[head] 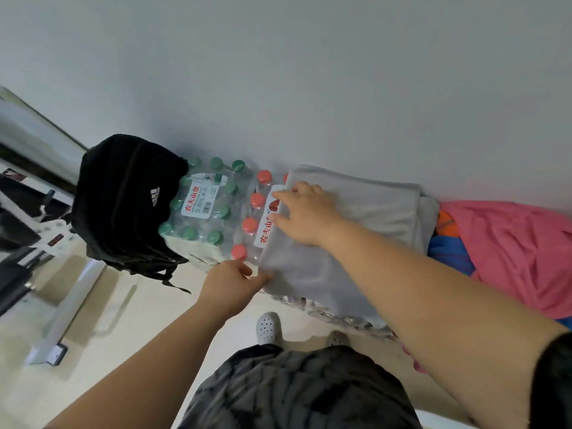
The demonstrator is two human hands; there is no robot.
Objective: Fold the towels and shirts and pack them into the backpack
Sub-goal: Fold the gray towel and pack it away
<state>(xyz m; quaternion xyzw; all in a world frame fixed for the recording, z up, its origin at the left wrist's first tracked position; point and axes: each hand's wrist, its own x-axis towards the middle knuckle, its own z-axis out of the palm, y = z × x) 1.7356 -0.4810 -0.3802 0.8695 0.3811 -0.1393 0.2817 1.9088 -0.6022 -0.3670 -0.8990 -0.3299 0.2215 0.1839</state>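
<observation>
A grey towel (368, 218) lies folded on top of shrink-wrapped water bottle packs against the wall. My right hand (305, 215) presses flat on its left edge, fingers spread. My left hand (230, 283) pinches the towel's near left corner between thumb and fingers. A black backpack (123, 202) stands on the green-capped bottle pack (204, 205) to the left, its opening not visible. To the right of the towel lies a pink garment (513, 255), with blue and orange cloth (448, 243) partly under it.
A red-capped bottle pack (257, 212) shows under the towel's left edge. A white wall rises behind everything. Dark furniture and a white frame (71, 305) stand on the pale floor at left. My feet in white clogs (268, 328) are close to the packs.
</observation>
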